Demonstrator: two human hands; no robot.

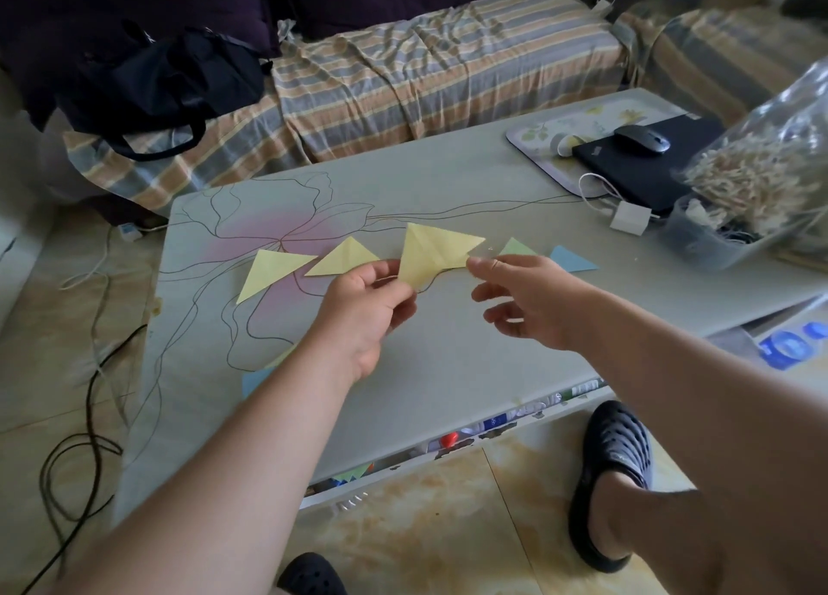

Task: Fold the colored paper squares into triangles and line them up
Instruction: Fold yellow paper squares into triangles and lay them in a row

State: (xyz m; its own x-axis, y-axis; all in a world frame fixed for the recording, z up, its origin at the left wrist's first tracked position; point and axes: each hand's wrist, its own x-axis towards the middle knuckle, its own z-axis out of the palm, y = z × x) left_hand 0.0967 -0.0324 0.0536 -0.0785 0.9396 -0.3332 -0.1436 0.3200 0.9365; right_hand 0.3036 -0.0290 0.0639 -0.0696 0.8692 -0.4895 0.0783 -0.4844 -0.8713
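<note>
My left hand (367,312) pinches the lower corner of a folded yellow paper triangle (432,249) and holds it just above the table (448,370). My right hand (528,298) reaches in from the right with relaxed fingers, its index fingertip touching the triangle's right edge. Two yellow triangles (273,271) (340,258) lie in a row to the left. A green triangle (517,248) and a blue triangle (573,259) lie to the right, the green one partly hidden by my right hand. Blue paper (255,379) peeks out from under my left forearm.
At the table's far right stand a patterned tray (533,139), a black laptop (636,168) with a mouse (643,139), a white charger (629,219) and a bagged bundle in a tub (752,182). A striped sofa (425,65) lies behind; cables (80,451) cross the floor.
</note>
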